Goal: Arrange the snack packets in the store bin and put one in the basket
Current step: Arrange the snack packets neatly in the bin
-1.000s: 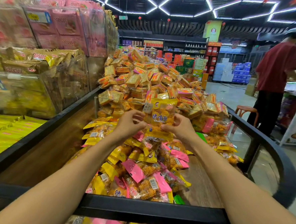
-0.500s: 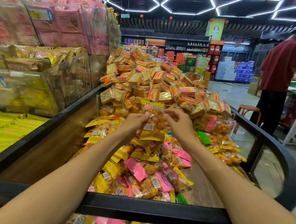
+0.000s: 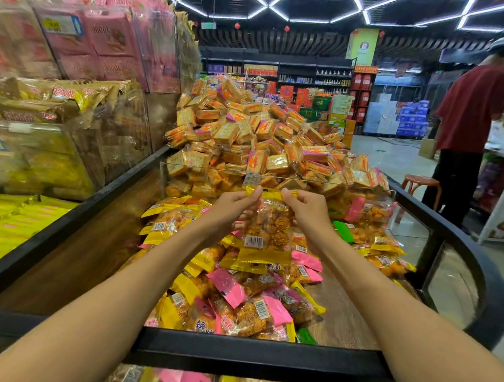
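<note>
- Change: the clear plastic snack packet with yellow end seals [image 3: 267, 227] has been flipped since a second ago (printed front faced the camera then); now the barcode back faces the camera and it hangs upright from its top seal.
- Half a second ago only the left hand held it, the right one reaching in; now both pinch the top seal, left hand [image 3: 232, 208] at its 10 o'clock corner, right hand [image 3: 308, 212] at its 2 o'clock corner, fingers clenched on the yellow strip.
- Packet location: lifted clear above the loose pile of yellow and pink snack packets [image 3: 238, 293] in the black-framed wood-floored store bin [image 3: 249, 353], near the bin's centre.
- Meaning (a judgement): this looks like the inspected pick, either to be laid back tidy or taken as the one for the basket; no basket is in view, so the drop-off step is not started.
- Around: heap of orange-wrapped square biscuit packs [image 3: 256, 144] at 12 o'clock behind a clear divider panel [image 3: 275, 177]; clear bins of yellow bagged snacks [image 3: 41, 136] at 9 o'clock; a person in a red shirt [image 3: 470, 115] at 2 o'clock, well apart.
- In the way: the bin's front rail lies between the packet and the person's body; the pile beneath is jumbled, so arranging remains.
</note>
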### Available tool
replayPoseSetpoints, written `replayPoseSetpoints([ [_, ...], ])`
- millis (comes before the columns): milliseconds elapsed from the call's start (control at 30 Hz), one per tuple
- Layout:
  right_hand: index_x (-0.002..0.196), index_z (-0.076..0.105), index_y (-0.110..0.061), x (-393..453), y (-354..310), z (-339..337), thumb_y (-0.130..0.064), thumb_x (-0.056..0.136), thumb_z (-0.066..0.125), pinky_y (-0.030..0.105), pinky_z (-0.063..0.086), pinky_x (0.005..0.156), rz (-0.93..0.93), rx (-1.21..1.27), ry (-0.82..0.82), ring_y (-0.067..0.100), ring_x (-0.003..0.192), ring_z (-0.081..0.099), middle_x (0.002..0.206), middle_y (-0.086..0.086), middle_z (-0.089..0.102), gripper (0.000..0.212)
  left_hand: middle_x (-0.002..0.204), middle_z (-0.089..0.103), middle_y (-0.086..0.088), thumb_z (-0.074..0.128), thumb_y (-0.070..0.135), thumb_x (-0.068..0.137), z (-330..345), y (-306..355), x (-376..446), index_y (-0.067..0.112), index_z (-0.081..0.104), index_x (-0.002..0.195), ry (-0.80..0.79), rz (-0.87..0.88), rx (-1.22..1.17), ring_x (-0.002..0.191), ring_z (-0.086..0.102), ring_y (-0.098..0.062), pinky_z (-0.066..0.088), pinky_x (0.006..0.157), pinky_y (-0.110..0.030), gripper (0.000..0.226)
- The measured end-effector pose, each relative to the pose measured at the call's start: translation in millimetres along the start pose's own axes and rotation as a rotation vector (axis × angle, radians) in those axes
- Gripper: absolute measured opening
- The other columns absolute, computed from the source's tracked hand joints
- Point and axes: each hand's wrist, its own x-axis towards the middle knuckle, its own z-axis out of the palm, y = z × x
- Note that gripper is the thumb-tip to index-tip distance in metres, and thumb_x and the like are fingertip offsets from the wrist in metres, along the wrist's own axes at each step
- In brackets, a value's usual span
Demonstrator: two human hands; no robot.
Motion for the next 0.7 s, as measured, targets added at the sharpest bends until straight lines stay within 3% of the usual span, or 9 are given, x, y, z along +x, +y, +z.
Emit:
replayPoseSetpoints([
  [67, 0.071, 0.051, 0.008, -0.7, 3.3, 3.0, -0.061, 0.074, 0.057, 0.034, 0.030, 0.068, -0.035, -0.032, -0.031, 0.018, 0.068, 0.042, 0.070, 0.007, 0.045, 0.069, 0.083, 0.058, -0.006, 0.060, 0.043, 0.086, -2.2, -0.7, 1.8, 0.009, 0.055, 0.092, 0.095, 0.044, 0.009, 0.073, 0.056, -0.014, 0.048, 0.061, -0.022, 0.035],
  [133, 0.080, 0.051, 0.014, -0.9, 3.6, 3.6, -0.067, 0.069, 0.054, 0.033, 0.031, 0.068, -0.042, -0.056, -0.051, 0.017, 0.070, 0.043, 0.071, 0.006, 0.045, 0.082, 0.085, 0.063, -0.006, 0.058, 0.035, 0.091, -3.3, -1.3, 1.9, 0.006, 0.056, 0.087, 0.146, 0.073, 0.024, 0.075, 0.059, -0.016, 0.051, 0.059, -0.023, 0.030],
  [233, 0.070, 0.055, -0.004, -4.1, -0.1, 3.7, -0.053, 0.083, 0.058, 0.034, 0.032, 0.069, -0.045, -0.060, -0.075, 0.018, 0.069, 0.041, 0.070, 0.007, 0.042, 0.051, 0.075, 0.070, 0.000, 0.056, 0.027, 0.094, -2.8, -0.9, -0.1, 0.009, 0.066, 0.075, 0.186, 0.105, -0.002, 0.066, 0.062, -0.012, 0.051, 0.054, -0.021, 0.028],
  [300, 0.074, 0.058, -0.010, -5.1, -1.0, 3.9, -0.044, 0.090, 0.058, 0.034, 0.032, 0.068, -0.048, -0.042, -0.072, 0.018, 0.069, 0.040, 0.070, 0.008, 0.042, 0.037, 0.067, 0.070, 0.004, 0.056, 0.024, 0.094, -2.8, -0.7, -0.8, 0.013, 0.069, 0.074, 0.214, 0.120, -0.004, 0.059, 0.062, -0.009, 0.050, 0.048, -0.020, 0.027],
  [433, 0.071, 0.058, 0.002, -4.1, -0.5, 2.7, -0.044, 0.090, 0.058, 0.034, 0.030, 0.068, -0.052, -0.029, -0.068, 0.018, 0.069, 0.039, 0.070, 0.008, 0.043, 0.049, 0.064, 0.068, 0.004, 0.056, 0.024, 0.094, -0.8, 1.0, -1.5, 0.011, 0.067, 0.074, 0.208, 0.127, -0.029, 0.057, 0.061, -0.009, 0.049, 0.046, -0.020, 0.027],
  [533, 0.070, 0.057, 0.000, -4.4, 0.2, 1.4, -0.045, 0.090, 0.058, 0.034, 0.030, 0.068, -0.054, -0.035, -0.060, 0.018, 0.068, 0.039, 0.069, 0.008, 0.041, 0.050, 0.067, 0.062, 0.000, 0.061, 0.027, 0.091, -0.4, 2.5, -1.2, 0.011, 0.062, 0.067, 0.178, 0.121, -0.021, 0.064, 0.057, -0.012, 0.052, 0.053, -0.021, 0.028],
  [633, 0.074, 0.054, 0.010, -3.9, 2.2, 0.4, -0.053, 0.088, 0.056, 0.034, 0.033, 0.067, -0.083, -0.036, -0.089, 0.018, 0.069, 0.041, 0.069, 0.009, 0.043, 0.064, 0.082, 0.068, -0.006, 0.064, 0.024, 0.088, -0.8, 1.3, -1.9, 0.006, 0.067, 0.083, 0.175, 0.114, 0.019, 0.078, 0.063, -0.016, 0.057, 0.061, -0.024, 0.019],
  [700, 0.081, 0.053, 0.017, -3.5, 1.3, -0.3, -0.049, 0.091, 0.057, 0.035, 0.037, 0.065, -0.098, -0.025, -0.121, 0.019, 0.070, 0.043, 0.071, 0.011, 0.045, 0.067, 0.075, 0.064, -0.003, 0.062, 0.025, 0.090, -1.5, -0.5, -1.7, 0.008, 0.063, 0.077, 0.185, 0.132, 0.048, 0.073, 0.060, -0.014, 0.054, 0.058, -0.024, 0.022],
])
